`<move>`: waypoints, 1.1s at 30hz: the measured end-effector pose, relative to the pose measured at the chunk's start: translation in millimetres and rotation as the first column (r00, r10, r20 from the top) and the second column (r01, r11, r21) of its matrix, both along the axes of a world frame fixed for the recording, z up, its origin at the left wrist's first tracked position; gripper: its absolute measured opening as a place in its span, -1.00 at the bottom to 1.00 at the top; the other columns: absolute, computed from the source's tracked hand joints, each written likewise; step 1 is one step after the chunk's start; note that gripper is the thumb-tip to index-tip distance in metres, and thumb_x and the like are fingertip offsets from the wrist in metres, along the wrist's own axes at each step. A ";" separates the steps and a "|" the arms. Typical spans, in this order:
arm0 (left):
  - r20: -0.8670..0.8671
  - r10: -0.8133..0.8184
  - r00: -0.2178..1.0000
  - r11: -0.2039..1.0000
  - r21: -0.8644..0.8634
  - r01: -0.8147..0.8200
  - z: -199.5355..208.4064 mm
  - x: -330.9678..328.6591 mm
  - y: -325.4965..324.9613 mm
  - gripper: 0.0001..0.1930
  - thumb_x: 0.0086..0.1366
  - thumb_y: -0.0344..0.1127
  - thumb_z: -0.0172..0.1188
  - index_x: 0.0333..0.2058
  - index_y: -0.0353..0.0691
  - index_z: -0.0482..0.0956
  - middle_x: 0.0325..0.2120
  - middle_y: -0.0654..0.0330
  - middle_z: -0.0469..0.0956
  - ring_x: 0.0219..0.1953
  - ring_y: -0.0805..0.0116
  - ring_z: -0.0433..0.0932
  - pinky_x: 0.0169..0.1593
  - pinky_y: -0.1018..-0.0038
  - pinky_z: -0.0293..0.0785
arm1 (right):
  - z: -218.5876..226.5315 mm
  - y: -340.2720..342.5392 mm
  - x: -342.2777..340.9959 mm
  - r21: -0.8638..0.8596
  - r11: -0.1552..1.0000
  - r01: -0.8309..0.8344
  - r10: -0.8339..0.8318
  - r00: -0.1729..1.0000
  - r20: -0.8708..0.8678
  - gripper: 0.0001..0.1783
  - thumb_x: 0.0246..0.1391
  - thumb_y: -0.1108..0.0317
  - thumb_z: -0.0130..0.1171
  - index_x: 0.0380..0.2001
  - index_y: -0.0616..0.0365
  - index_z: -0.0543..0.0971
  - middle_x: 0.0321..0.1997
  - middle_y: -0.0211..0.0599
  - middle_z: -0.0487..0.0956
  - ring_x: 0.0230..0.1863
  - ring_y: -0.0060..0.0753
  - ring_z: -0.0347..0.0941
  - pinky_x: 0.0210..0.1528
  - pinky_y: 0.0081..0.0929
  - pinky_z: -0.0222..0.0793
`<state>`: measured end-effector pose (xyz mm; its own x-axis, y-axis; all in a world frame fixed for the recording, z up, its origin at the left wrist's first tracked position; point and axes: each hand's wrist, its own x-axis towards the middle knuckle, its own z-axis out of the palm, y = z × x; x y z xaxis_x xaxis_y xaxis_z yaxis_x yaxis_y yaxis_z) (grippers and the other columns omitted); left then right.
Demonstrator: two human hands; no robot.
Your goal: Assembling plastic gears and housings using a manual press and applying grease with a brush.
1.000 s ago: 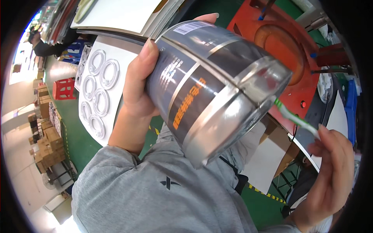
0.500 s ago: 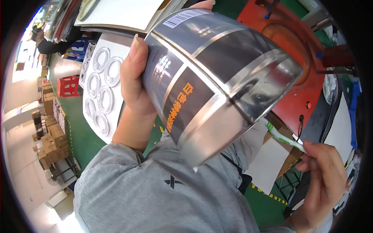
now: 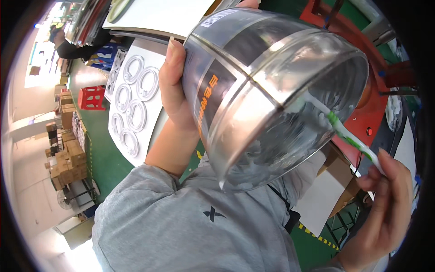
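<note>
My left hand (image 3: 174, 86) grips a large metal tin (image 3: 226, 97) from its left side, thumb on the wall, most fingers hidden behind it. The tin is silver with a dark label and is tilted, its open mouth turned down toward the lower right. White grease-like paste (image 3: 294, 145) coats the inside. At the right, my right hand (image 3: 383, 213) pinches the end of a white and green toothbrush (image 3: 351, 136). The brush's head reaches into the tin's mouth and meets the paste near the upper wall.
Several white coiled rings (image 3: 135, 69) lie on a white board (image 3: 156, 113) at the left. Beyond are a red stool (image 3: 92, 97), stacked cardboard boxes (image 3: 72, 154) and another person's dark sleeve (image 3: 72, 51). A red surface with a red button (image 3: 369, 131) lies behind the tin.
The tin has turned so its open mouth and the paste now show. The toothbrush's head has moved from below the tin's rim up into the mouth.
</note>
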<state>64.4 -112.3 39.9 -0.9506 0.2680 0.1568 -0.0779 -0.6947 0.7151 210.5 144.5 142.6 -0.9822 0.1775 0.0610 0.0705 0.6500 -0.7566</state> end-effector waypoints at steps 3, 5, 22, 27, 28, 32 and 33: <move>-0.034 -0.047 0.998 0.999 -0.028 0.046 1.1 -1.0 3.1 -0.23 0.52 0.18 -0.11 0.31 -0.51 0.26 0.35 -0.16 0.32 0.29 0.09 0.43 0.35 0.23 0.37 | -2.4 -3.7 -12.5 0.495 0.829 -0.259 0.341 0.937 -0.082 -0.62 0.21 0.70 0.00 0.08 0.50 0.57 0.00 0.16 0.60 -0.03 -0.11 0.62 -0.08 -0.32 0.57; -0.007 -0.051 0.999 0.997 -0.053 0.050 2.3 -0.3 3.3 -0.22 0.52 0.19 -0.12 0.33 -0.51 0.24 0.33 -0.16 0.34 0.28 0.10 0.44 0.35 0.24 0.36 | -4.3 -7.6 -17.4 0.552 0.781 -0.293 0.405 0.910 -0.090 -0.61 0.17 0.69 0.04 0.06 0.50 0.58 -0.03 0.15 0.61 -0.05 -0.08 0.63 -0.08 -0.32 0.57; 0.032 -0.276 0.961 0.910 0.330 0.251 -43.3 -1.8 -38.0 -0.05 0.42 0.42 -0.07 0.34 -0.46 0.28 0.22 -0.09 0.47 0.18 0.13 0.53 0.27 0.20 0.45 | -24.7 -19.4 -27.0 -0.180 0.916 -0.360 0.339 0.931 -0.136 -0.80 0.30 0.56 0.19 -0.05 0.25 0.70 -0.31 -0.20 0.65 -0.40 -0.51 0.54 -0.31 -0.59 0.50; 0.000 -0.246 0.969 0.936 0.261 0.238 -43.1 -0.3 -25.3 0.01 0.37 0.46 -0.04 0.38 -0.45 0.22 0.25 -0.08 0.44 0.21 0.13 0.50 0.29 0.20 0.43 | -20.9 -25.6 -19.2 -0.345 0.896 -0.278 0.313 0.949 0.049 -0.76 0.30 0.60 0.09 -0.04 0.31 0.65 -0.30 -0.15 0.59 -0.43 -0.46 0.54 -0.35 -0.62 0.46; -0.007 -0.231 0.973 0.943 0.243 0.226 -42.1 1.1 -23.9 0.02 0.36 0.47 -0.03 0.39 -0.45 0.20 0.25 -0.08 0.44 0.21 0.13 0.50 0.29 0.20 0.42 | -23.3 -31.0 -17.8 -0.413 0.891 -0.191 0.248 0.965 0.089 -0.75 0.30 0.66 -0.05 -0.08 0.49 0.60 -0.33 -0.17 0.53 -0.48 -0.48 0.49 -0.40 -0.64 0.39; -0.021 -0.219 0.975 0.950 0.222 0.218 -39.0 -1.1 -18.1 0.05 0.35 0.47 -0.02 0.41 -0.45 0.15 0.28 -0.08 0.40 0.24 0.13 0.47 0.31 0.21 0.40 | -32.4 -29.7 -15.5 -0.472 0.861 -0.187 0.250 0.965 0.073 -0.75 0.33 0.58 -0.02 -0.06 0.49 0.58 -0.37 -0.22 0.50 -0.53 -0.53 0.46 -0.43 -0.65 0.36; -0.023 -0.217 0.976 0.951 0.218 0.217 -38.3 -1.4 -17.0 0.06 0.34 0.47 -0.02 0.41 -0.45 0.13 0.29 -0.08 0.38 0.25 0.13 0.46 0.32 0.21 0.38 | -34.7 -30.0 -13.3 -0.525 0.841 -0.135 0.215 0.972 0.095 -0.75 0.35 0.56 -0.02 -0.05 0.49 0.58 -0.36 -0.22 0.51 -0.53 -0.54 0.46 -0.43 -0.66 0.36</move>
<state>63.0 -129.2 1.6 -0.8736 0.4271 0.2332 -0.2450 -0.8000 0.5476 197.2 114.5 107.9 -0.9904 -0.0315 -0.1345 0.1265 0.1853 -0.9745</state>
